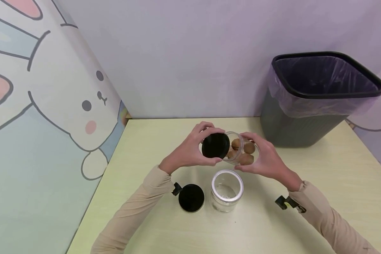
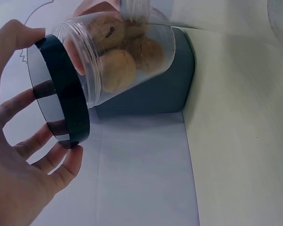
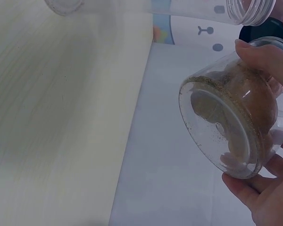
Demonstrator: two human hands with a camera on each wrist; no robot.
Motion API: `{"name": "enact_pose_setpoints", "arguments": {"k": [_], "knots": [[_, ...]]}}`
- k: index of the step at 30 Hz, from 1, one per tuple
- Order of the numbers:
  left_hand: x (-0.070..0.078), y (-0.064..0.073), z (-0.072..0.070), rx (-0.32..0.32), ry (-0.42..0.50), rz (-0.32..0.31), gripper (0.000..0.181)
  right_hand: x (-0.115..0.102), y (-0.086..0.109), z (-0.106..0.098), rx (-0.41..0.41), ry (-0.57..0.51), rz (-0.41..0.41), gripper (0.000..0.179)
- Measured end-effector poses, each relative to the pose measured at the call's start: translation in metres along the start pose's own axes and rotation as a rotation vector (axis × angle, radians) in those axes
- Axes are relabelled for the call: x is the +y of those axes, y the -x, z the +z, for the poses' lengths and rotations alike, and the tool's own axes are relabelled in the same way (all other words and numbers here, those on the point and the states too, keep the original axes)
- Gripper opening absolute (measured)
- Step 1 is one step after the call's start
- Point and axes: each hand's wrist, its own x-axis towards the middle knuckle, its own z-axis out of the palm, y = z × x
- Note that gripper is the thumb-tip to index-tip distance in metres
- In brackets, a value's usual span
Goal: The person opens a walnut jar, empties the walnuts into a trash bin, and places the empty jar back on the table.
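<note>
My left hand grips a black round lid by its rim, fingers and thumb spread round the edge. Right at the lid stands the mouth of a clear jar, tilted on its side, with the lid angled to it. Several round brown things like walnuts lie inside. My right hand holds this jar near its base, thumb on one side and fingers on the other. Some crumbs show along the jar's bottom in the right wrist view. Below the hands, a second clear jar stands upright without a lid.
Another black lid lies flat on the pale wooden table, left of the upright jar. A grey bin with a black rim and a clear liner stands at the back right. Walls border the table behind and on the left.
</note>
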Motion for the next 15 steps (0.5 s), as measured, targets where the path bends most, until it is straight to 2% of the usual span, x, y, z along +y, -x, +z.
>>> {"name": "enact_pose_setpoints", "arguments": {"k": [15], "knots": [[-0.0031, 0.0049, -0.0018, 0.015, -0.038, -0.021, 0.066, 0.0032, 0.0006, -0.0041, 0.001, 0.012, 0.004, 0.098]]}}
